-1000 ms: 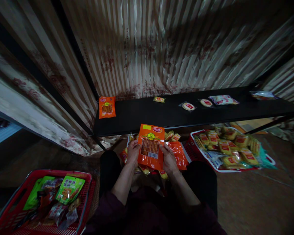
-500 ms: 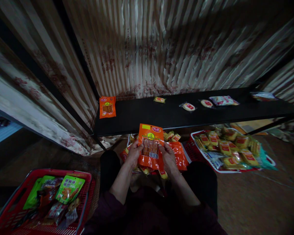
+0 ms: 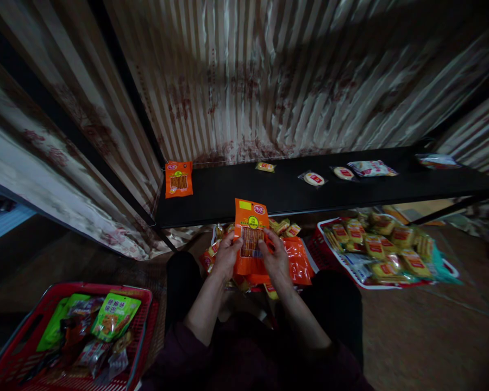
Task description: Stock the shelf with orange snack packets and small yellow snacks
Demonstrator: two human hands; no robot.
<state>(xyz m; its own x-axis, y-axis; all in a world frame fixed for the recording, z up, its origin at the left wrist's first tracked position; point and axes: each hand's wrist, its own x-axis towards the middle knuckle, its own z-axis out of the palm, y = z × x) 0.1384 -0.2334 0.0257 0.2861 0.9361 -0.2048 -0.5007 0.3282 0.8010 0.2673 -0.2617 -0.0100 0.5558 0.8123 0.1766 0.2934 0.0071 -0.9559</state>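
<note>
Both my hands grip an orange snack packet (image 3: 251,222) with a clear window showing brown sticks. My left hand (image 3: 227,254) pinches its left edge, thumb on the front. On the opposite edge, my right hand (image 3: 276,256) has its thumb against the window; the fingers behind are partly hidden. The packet is held upright, just in front of the black shelf (image 3: 224,201). Below my hands lie another orange packet (image 3: 299,260) and several small yellow-wrapped snacks (image 3: 292,230), over a container mostly hidden from view. A similar orange packet (image 3: 179,180) rests at the shelf's left end.
Along the shelf lie a small yellow packet (image 3: 265,166), two round wrapped cakes (image 3: 314,178) and a white packet (image 3: 372,168). A basket of yellow snacks (image 3: 375,247) stands right. At lower left is a red basket (image 3: 140,304) with green packets (image 3: 116,316).
The held packet has shifted slightly upward and turned a little narrower to my view. My right thumb has moved inward over its window. The things on the shelf stay put.
</note>
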